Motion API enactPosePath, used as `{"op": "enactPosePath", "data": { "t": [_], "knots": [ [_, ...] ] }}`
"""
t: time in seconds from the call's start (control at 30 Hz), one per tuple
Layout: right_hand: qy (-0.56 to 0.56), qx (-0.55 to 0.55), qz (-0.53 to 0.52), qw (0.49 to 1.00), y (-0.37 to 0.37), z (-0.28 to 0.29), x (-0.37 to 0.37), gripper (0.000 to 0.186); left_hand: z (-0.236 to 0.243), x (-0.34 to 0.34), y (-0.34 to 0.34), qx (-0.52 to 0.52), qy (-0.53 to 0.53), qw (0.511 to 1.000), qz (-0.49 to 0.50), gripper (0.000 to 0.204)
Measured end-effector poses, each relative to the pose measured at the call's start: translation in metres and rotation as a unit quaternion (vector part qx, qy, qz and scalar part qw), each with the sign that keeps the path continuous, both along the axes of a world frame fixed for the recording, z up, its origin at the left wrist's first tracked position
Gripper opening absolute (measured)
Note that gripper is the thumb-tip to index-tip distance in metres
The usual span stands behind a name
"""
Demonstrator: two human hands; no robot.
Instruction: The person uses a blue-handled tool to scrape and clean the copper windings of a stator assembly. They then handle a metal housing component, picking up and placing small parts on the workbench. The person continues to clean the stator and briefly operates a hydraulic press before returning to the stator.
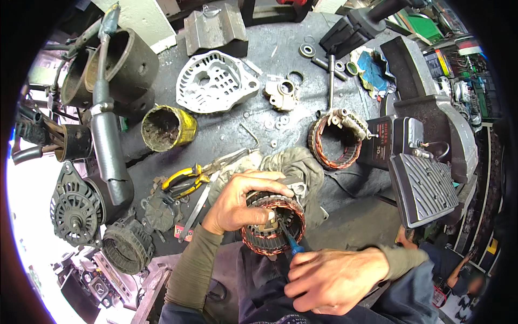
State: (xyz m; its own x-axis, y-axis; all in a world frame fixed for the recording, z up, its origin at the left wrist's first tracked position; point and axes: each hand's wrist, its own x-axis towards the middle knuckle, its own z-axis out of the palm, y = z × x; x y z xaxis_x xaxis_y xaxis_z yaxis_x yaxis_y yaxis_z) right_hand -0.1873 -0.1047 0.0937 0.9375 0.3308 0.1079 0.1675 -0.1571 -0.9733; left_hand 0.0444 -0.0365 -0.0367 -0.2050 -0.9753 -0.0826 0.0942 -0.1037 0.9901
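At the workbench's near edge my left hand (243,202) grips a ring-shaped alternator stator (275,248) with copper windings. Its fingers lie over the far rim, and the thumb presses on a part inside the ring. My right hand (334,278) is closed around a screwdriver (294,244) with a blue handle. The shaft reaches into the stator; what its tip touches is too small to tell. A crumpled grey rag (302,167) lies just beyond the stator. Yellow-handled pliers (186,181) rest left of my left hand.
A second copper-wound stator (334,143) stands at the right, beside a black battery (386,143). Farther back lie a silver alternator housing (216,81), a hammer (331,86) and a bearing (307,50). A yellow can (183,127) and a dark alternator (78,208) are on the left.
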Motion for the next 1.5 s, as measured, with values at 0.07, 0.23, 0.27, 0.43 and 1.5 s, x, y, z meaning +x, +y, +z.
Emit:
{"op": "enactPosePath", "data": {
  "t": [0.07, 0.23, 0.27, 0.43, 1.5],
  "knots": [
    [-0.015, -0.046, 0.123, 0.991, -0.001, -0.003, 0.005, 0.018, -0.006, 0.001, 0.001, 0.001, 0.004, 1.0, -0.013, 0.069],
    [-0.118, 0.038, 0.019, 0.992, 0.02, -0.021, 0.019, 0.021, -0.005, 0.003, -0.002, -0.005, -0.035, 0.999, -0.002, 0.075],
    [-0.142, 0.059, -0.073, 0.985, 0.023, -0.023, 0.018, 0.026, -0.004, 0.003, -0.003, -0.002, -0.034, 0.999, -0.012, 0.075],
    [-0.172, 0.107, -0.142, 0.969, 0.028, -0.036, 0.008, 0.024, -0.009, 0.007, -0.007, -0.016, -0.002, 1.0, -0.026, 0.069],
    [-0.164, 0.166, -0.268, 0.935, 0.03, -0.035, 0.004, 0.027, -0.02, 0.001, -0.004, -0.045, -0.023, 0.999, -0.009, 0.075]
  ]
}}
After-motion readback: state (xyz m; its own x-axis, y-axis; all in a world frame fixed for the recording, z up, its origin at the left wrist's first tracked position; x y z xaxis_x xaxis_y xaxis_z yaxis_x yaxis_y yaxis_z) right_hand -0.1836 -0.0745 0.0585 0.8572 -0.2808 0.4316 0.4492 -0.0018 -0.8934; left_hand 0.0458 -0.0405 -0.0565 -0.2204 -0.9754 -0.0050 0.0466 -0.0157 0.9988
